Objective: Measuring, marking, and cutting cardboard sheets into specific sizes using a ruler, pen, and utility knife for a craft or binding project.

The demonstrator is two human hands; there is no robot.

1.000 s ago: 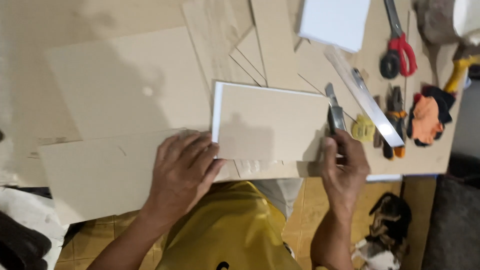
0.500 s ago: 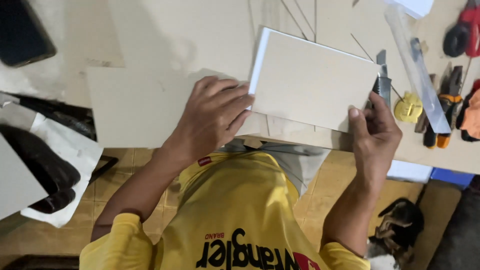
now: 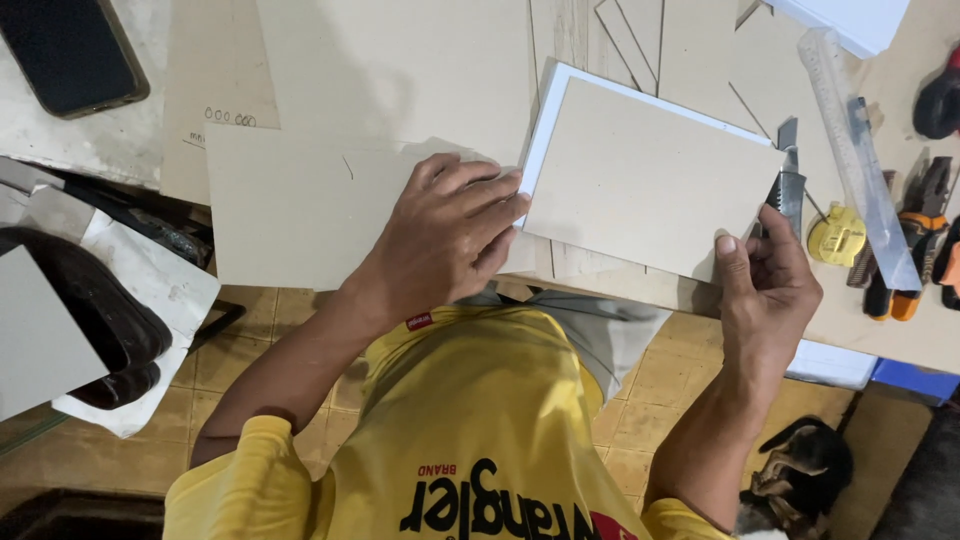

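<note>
A rectangular beige cardboard panel [image 3: 650,185] lies on a slightly larger white board [image 3: 545,125] on the worktable. My left hand [image 3: 445,235] rests flat, fingers spread, fingertips on the panel's left edge. My right hand [image 3: 765,290] grips a grey utility knife [image 3: 788,180] with its blade pointing away, at the panel's right edge, thumb on the panel's lower right corner.
Large beige cardboard sheets [image 3: 330,205] cover the table. A clear ruler [image 3: 860,160], yellow tape measure [image 3: 838,235] and pliers [image 3: 905,250] lie at the right. A dark phone [image 3: 70,50] sits top left. White paper [image 3: 150,300] and a dark object lie on the tiled floor.
The view has shifted down and left, bringing the phone and floor into sight. Both hands stay at the panel's edges, with the knife still in the right hand.
</note>
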